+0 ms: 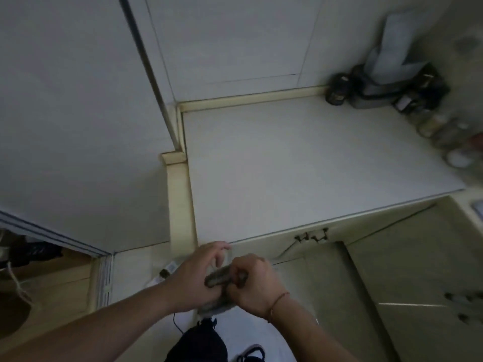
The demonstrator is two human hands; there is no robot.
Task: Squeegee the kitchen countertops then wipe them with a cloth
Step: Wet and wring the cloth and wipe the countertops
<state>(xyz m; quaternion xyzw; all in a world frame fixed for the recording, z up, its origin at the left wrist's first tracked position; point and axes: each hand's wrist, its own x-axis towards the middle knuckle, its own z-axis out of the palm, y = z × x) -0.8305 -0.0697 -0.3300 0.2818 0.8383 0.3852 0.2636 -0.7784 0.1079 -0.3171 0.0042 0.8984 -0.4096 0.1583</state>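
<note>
Grey cloth (222,279) at bottom centre of frame, held in the air just below the front edge of the countertop (300,165), not touching it. Looks bunched or rolled into a thick wad, with a looser part hanging below the hands. Judged light, soft and floppy; no real fragility or slip risk, but will sag and unroll if pinched by one corner. Best taken across the folded bulk, palm flat on top once laid on the surface, so pressure spreads. Left hand (194,280) at lower centre-left: thumb and lower fingers wrapped on the wad's near end, index and middle fingers lifted and loosely extended toward the counter edge. Right hand (257,282) at lower centre-right, red thread on the wrist: fingers curled tight, knuckles up, clamped on the other end of the wad. Hands nearly touching, looks like folding or wringing, cannot tell which. Squeegee not visible anywhere. Countertop surface fills the middle and right of frame; wet or dry cannot be told from the blur. Clutter (392,87) of dark items and jars packed in the upper right corner, well apart from the hands.
</note>
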